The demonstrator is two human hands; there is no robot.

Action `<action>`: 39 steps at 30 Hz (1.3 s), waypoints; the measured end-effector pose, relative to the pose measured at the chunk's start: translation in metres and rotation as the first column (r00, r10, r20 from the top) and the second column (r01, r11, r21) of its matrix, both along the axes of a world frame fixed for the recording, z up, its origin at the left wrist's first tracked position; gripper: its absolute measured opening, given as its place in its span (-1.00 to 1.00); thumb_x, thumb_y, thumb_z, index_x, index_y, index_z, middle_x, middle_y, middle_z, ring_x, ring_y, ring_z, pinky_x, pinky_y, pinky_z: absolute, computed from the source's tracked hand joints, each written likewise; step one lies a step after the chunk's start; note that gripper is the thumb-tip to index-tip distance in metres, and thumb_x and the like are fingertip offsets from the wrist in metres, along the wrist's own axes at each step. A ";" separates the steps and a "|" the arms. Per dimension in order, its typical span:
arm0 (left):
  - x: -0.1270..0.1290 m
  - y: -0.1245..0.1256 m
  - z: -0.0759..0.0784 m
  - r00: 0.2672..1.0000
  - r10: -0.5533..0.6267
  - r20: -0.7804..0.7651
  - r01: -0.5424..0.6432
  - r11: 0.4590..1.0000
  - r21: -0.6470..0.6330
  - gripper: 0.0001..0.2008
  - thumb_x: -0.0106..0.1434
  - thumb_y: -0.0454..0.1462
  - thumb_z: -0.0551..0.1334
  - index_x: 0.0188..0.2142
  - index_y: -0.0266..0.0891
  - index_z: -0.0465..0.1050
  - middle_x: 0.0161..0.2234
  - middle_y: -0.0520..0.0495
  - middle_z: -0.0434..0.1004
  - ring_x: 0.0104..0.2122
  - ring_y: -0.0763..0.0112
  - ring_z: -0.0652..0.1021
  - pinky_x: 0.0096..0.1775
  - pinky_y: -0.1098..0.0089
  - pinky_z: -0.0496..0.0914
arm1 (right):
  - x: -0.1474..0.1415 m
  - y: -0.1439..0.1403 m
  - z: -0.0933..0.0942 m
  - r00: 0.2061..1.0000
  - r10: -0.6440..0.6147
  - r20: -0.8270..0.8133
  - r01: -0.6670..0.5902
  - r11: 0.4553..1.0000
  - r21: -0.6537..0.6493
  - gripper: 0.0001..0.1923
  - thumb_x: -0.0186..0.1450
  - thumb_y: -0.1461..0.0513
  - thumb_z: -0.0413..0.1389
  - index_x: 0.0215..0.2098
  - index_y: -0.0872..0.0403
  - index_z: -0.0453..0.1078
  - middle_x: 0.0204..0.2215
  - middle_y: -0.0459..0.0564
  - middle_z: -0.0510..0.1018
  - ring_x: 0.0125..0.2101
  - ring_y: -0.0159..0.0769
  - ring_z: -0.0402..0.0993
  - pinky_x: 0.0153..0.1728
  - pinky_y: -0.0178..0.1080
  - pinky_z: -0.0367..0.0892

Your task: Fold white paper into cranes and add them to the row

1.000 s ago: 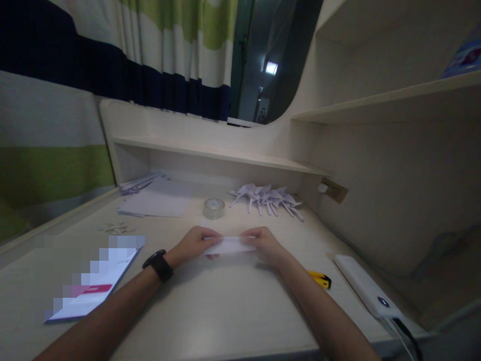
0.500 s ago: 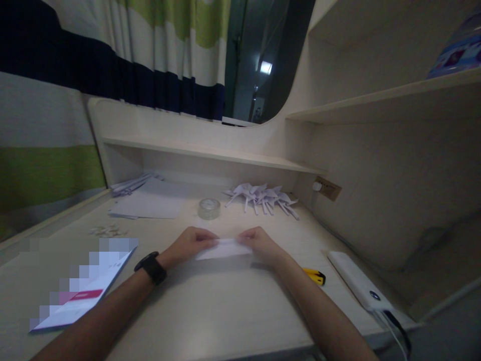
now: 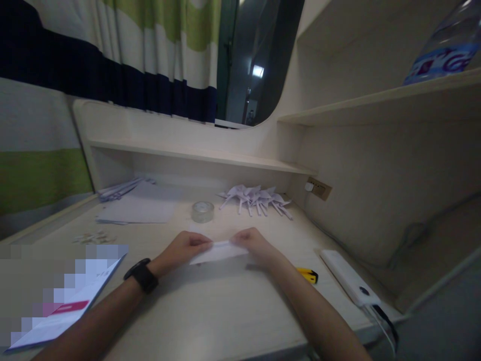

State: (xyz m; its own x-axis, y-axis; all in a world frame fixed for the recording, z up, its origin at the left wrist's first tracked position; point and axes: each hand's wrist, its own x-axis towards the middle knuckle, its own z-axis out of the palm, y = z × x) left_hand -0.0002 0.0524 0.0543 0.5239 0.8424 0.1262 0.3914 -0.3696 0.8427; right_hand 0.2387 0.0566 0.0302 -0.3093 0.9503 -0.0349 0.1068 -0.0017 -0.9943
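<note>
A narrow strip of white paper point(image 3: 218, 253) is stretched between my two hands above the desk. My left hand point(image 3: 188, 250) pinches its left end, and a black watch sits on that wrist. At the other end my right hand point(image 3: 251, 243) has its fingers closed on the paper's upper edge. That edge looks folded or rolled over between the hands. Just behind them stands a roll of clear tape point(image 3: 202, 212). Beside my right forearm lies a yellow and black utility knife point(image 3: 308, 275), partly covered by the arm.
Several white paper pinwheels point(image 3: 255, 198) lie at the back. Paper sheets point(image 3: 141, 205) are stacked at the back left, near small pale pieces point(image 3: 93, 237). A partly blurred-out booklet point(image 3: 71, 306) lies front left. A white power bank point(image 3: 349, 278) with cables sits at the right.
The whole view has shifted slightly, so most things appear further left. Both hands keep their hold on the paper, with little visible change in its shape.
</note>
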 end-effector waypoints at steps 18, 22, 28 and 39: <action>-0.002 0.005 -0.008 0.993 0.019 0.113 -0.015 0.999 -0.036 -0.64 0.11 -0.09 0.24 -0.27 -0.34 0.58 -0.35 -0.15 0.62 -0.37 0.25 0.53 -0.33 0.37 0.36 | 0.001 -0.004 0.005 0.999 -0.022 0.032 0.018 0.996 0.093 -0.72 0.00 0.16 0.31 -0.39 0.20 0.52 -0.55 -0.06 0.50 -0.56 -0.43 0.31 -0.52 -0.36 0.16; -0.006 0.011 -0.012 0.995 0.020 0.098 -0.023 0.999 0.031 -0.67 0.10 -0.11 0.26 -0.28 -0.34 0.58 -0.32 -0.18 0.63 -0.35 0.22 0.55 -0.30 0.34 0.37 | 0.001 -0.002 0.003 0.992 -0.030 0.125 0.012 0.989 0.145 -0.76 0.01 0.20 0.29 -0.37 0.19 0.53 -0.52 -0.04 0.53 -0.53 -0.41 0.34 -0.51 -0.36 0.17; -0.007 0.016 -0.016 0.999 0.025 0.045 -0.029 0.997 0.069 -0.70 0.09 -0.14 0.27 -0.29 -0.31 0.59 -0.31 -0.17 0.63 -0.32 0.20 0.57 -0.26 0.33 0.38 | -0.001 -0.003 0.005 0.969 -0.093 0.230 0.053 0.983 0.173 -0.83 0.02 0.24 0.25 -0.43 0.19 0.53 -0.58 -0.05 0.51 -0.59 -0.42 0.31 -0.55 -0.37 0.15; -0.009 0.018 -0.014 0.997 0.075 -0.008 -0.074 0.994 0.080 -0.70 0.07 -0.12 0.27 -0.34 -0.32 0.59 -0.38 -0.14 0.63 -0.38 0.23 0.55 -0.35 0.38 0.35 | -0.004 -0.002 0.005 0.965 -0.134 0.225 0.088 0.975 0.202 -0.85 0.03 0.21 0.24 -0.48 0.17 0.50 -0.61 -0.08 0.48 -0.61 -0.43 0.27 -0.56 -0.35 0.15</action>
